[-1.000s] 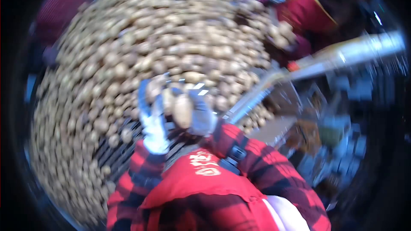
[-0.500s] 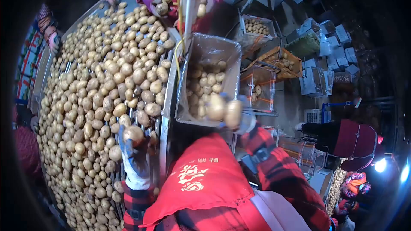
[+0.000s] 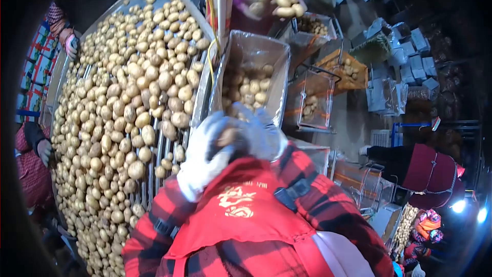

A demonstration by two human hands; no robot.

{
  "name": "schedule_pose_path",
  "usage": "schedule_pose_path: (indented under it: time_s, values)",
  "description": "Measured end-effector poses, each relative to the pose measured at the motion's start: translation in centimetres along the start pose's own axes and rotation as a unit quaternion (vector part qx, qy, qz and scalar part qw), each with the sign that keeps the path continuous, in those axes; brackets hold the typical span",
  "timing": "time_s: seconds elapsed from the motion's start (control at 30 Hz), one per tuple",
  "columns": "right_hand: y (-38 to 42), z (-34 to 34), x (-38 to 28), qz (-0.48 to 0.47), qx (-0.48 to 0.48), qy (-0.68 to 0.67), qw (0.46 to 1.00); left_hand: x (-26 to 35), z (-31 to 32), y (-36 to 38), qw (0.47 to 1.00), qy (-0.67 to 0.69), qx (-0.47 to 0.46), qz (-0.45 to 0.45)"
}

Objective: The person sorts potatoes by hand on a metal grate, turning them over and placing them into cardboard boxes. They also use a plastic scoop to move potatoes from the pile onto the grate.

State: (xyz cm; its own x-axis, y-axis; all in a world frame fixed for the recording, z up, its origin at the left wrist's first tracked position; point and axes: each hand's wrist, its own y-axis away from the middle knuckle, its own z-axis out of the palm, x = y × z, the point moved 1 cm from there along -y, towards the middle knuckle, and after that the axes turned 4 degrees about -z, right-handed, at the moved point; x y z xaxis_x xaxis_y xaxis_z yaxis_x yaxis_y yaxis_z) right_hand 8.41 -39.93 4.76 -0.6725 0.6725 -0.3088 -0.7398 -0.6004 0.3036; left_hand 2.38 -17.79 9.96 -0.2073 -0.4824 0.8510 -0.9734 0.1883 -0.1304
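In front of my red apron, my left hand (image 3: 207,154), in a white and blue work glove, is closed around a potato (image 3: 229,137). Close beside it on the right is my gloved right hand (image 3: 262,134), blurred, its fingers stretched over the near end of a plastic-lined box (image 3: 281,64). Several potatoes (image 3: 251,88) lie inside that box. To the left, a roller sorting table (image 3: 160,146) carries a wide spread of loose potatoes (image 3: 136,87).
A post with a yellow cable (image 3: 210,10) rises between table and box. Across from me, a person's hands (image 3: 289,5) hold potatoes. Other workers' gloved hands (image 3: 72,46) rest along the table's far edge. Lined crates (image 3: 315,102) with potatoes stand to the right.
My left hand has lifted a potato off the table and come right, in front of my apron. The two potatoes have left my right hand, which has moved left towards my left hand.
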Motion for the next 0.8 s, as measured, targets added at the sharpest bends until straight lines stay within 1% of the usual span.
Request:
schedule_pose_path:
  time_s: [0.07,0.1,0.13,0.17,0.2,0.27,0.3,0.33,0.37,0.4,0.43,0.47,0.5,0.53,0.57,0.63,0.67,0.7,0.73,0.77,0.8]
  values:
    - [-0.5,1.0,3.2,0.095,-0.05,-0.117,0.987,0.4,2.0,-0.3,0.992,-0.116,-0.02,0.043]
    - [-0.5,-4.2,4.0,0.067,0.045,-0.033,0.996,0.2,1.8,0.2,0.993,-0.112,-0.023,0.039]
    - [0.4,-5.3,2.3,0.077,-0.007,-0.122,0.989,-0.2,1.3,1.2,0.993,-0.112,-0.023,0.028]
    - [1.5,-6.7,-0.6,0.054,0.009,-0.151,0.987,-2.7,1.7,2.4,0.999,-0.034,-0.026,0.009]
    - [2.7,-8.0,-3.4,0.03,0.024,-0.179,0.983,-3.5,1.2,4.0,0.999,0.008,-0.011,-0.045]
    - [3.9,-7.2,-9.2,-0.015,0.078,-0.113,0.99,-4.5,-0.1,6.7,0.995,-0.004,-0.011,-0.101]
    - [3.9,-10.2,-12.3,-0.108,0.147,0.043,0.982,-5.7,0.1,7.8,0.995,-0.004,-0.007,-0.103]
    - [3.9,-13.3,-15.4,-0.163,0.253,0.253,0.919,-7.2,0.7,8.9,0.996,-0.008,-0.012,-0.084]
    - [3.9,-16.2,-18.5,-0.175,0.37,0.409,0.816,-7.0,0.7,9.7,0.996,-0.02,-0.009,-0.088]
    - [3.2,-16.2,-20.8,-0.143,0.52,0.414,0.734,-6.8,0.6,10.0,0.996,-0.031,-0.003,-0.089]
    - [1.9,-17.2,-21.5,-0.236,0.481,0.52,0.665,-6.8,0.4,10.2,0.994,-0.004,-0.015,-0.111]
    - [0.8,-18.4,-21.5,-0.325,0.432,0.61,0.58,-6.6,0.1,10.6,0.991,0.022,-0.01,-0.13]
    - [-0.8,-12.9,-18.0,-0.308,0.343,0.652,0.601,-6.3,-0.2,11.0,0.988,0.048,-0.007,-0.147]
    - [-2.7,-6.8,-12.9,-0.289,0.281,0.691,0.6,-6.3,-0.3,11.3,0.984,0.074,-0.007,-0.162]
    - [-5.0,-3.2,-8.0,-0.257,0.219,0.639,0.691,-6.9,0.2,11.7,0.982,0.087,-0.009,-0.165]
    - [-7.4,2.1,0.8,-0.211,-0.007,0.768,0.605,-6.1,-0.6,12.7,0.978,0.118,0.0,-0.17]
    - [-8.6,2.5,4.2,-0.187,-0.146,0.817,0.526,-5.7,-1.3,13.2,0.976,0.132,0.005,-0.172]
    - [-9.6,4.5,7.6,-0.169,-0.287,0.804,0.492,-5.7,-1.6,14.5,0.976,0.141,0.035,-0.164]
    - [-10.5,5.9,10.7,-0.188,-0.375,0.777,0.469,-5.8,-1.9,15.9,0.974,0.149,0.065,-0.156]
    - [-11.6,7.5,13.5,-0.189,-0.431,0.744,0.475,-6.6,-0.7,17.4,0.943,0.215,0.083,-0.24]
    - [-12.7,8.9,16.1,-0.197,-0.465,0.728,0.464,-7.1,0.1,18.7,0.9,0.279,0.098,-0.319]
